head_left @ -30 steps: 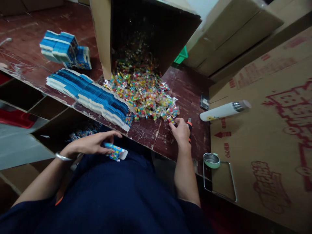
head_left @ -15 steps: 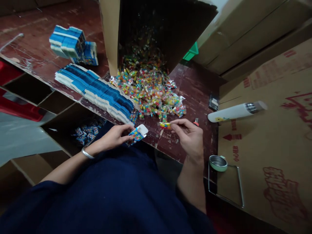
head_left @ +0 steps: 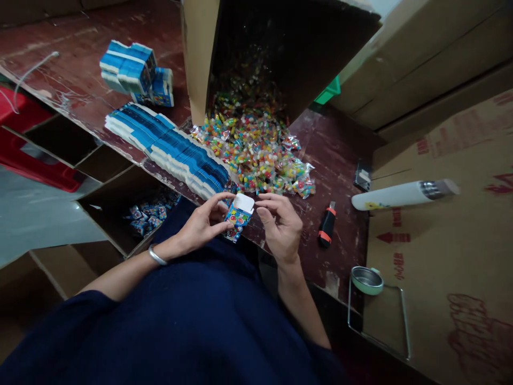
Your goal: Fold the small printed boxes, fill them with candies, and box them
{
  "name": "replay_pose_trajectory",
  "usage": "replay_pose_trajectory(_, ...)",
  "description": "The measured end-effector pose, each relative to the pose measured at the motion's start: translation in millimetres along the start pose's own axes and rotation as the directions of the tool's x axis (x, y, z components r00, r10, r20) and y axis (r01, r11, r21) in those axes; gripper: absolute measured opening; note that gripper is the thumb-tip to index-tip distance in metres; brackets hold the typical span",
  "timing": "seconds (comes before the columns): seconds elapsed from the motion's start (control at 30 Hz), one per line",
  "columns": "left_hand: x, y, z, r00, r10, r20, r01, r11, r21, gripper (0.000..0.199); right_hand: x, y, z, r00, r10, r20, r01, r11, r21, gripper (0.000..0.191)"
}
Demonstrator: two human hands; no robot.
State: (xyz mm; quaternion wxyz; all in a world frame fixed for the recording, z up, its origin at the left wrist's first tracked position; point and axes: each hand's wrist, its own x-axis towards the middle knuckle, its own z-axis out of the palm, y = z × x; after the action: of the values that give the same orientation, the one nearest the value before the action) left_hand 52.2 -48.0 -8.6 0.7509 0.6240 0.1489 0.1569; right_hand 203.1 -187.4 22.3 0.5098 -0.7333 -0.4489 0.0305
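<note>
My left hand (head_left: 204,227) is closed around a small blue printed carton (head_left: 238,223), pinched between thumb and fingers, its white top flap raised. My right hand (head_left: 282,224) is close beside the carton's upper right side, with fingers bent and slightly apart. Nothing shows between them. Just beyond both hands lies a pile of clear candy packets (head_left: 264,155) with many-coloured sweets. A long row of flat blue-and-white cartons (head_left: 168,144) stretches along the table edge to the left of the pile.
A tipped cardboard box (head_left: 200,59) spills the packets onto the dark red table (head_left: 312,133). A utility knife (head_left: 327,227) and a white bottle (head_left: 393,196) are to the right. Bundled cartons (head_left: 128,64) sit far left. Below the edge, an open box (head_left: 114,208) contains filled cartons.
My right hand has moved left to the carton, and the candy packet it held no longer shows. The carton has turned more upright. The utility knife has come into full view.
</note>
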Motion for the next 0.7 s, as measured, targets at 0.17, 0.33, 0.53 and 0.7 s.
replay_pose_trajectory(0.17, -2, -5, 1.5, 1.0, -0.013, 0.028, 0.016, 0.994, -0.108, 0.039, -22, 13, 17, 0.995, 0.071, 0.068, -0.083, 0.981, 0.177, 0.016)
replay_pose_trajectory(0.33, -2, -6, 4.8, 0.998, -0.048, 0.036, 0.052, 0.991, -0.123, 0.037, -26, 17, 29, 1.0, 0.015, 0.02, -0.017, 0.992, 0.122, 0.01)
replay_pose_trajectory(0.53, -2, -5, 5.9, 0.997, -0.051, -0.065, 0.037, 0.979, -0.202, 0.047, -17, 9, 36, 0.99, 0.143, 0.006, -0.134, 0.907, 0.398, 0.022)
replay_pose_trajectory(0.7, -4, -4, 2.5, 0.998, -0.011, -0.068, 0.006, 0.997, -0.08, 0.039, -3, 1, 31, 0.947, 0.256, 0.196, -0.316, 0.858, 0.405, 0.022)
